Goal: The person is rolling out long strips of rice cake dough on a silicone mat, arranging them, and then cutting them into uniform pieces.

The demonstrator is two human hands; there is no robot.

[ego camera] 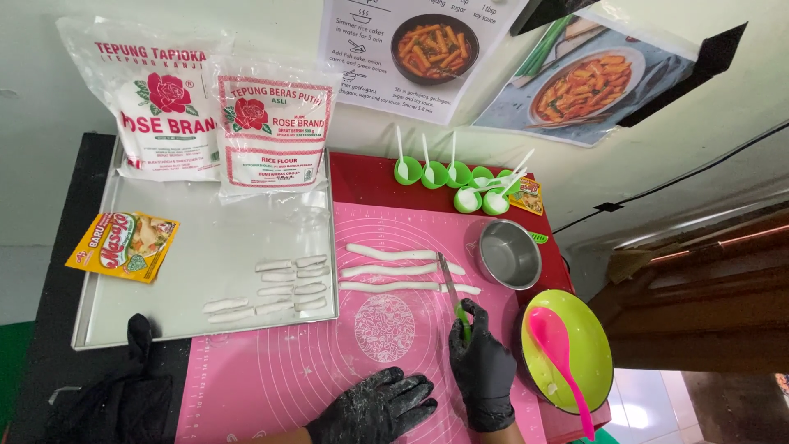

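Note:
My right hand (483, 366), in a black glove, grips a green-handled knife (454, 294) whose blade lies across the right ends of three long white dough ropes (393, 270) on a pink silicone mat (271, 374). My left hand (374, 407), also gloved and dusted with flour, rests flat on the mat below the ropes, fingers apart, holding nothing. Several short cut dough pieces (279, 289) lie in rows on a metal tray (164, 271) to the left.
Two white flour bags (214, 111) and a yellow seasoning packet (123, 245) sit on the tray. A steel bowl (509, 253), green cups with white spoons (460, 177), and a lime bowl with a pink spoon (567, 349) stand on the right. Recipe sheets hang on the wall.

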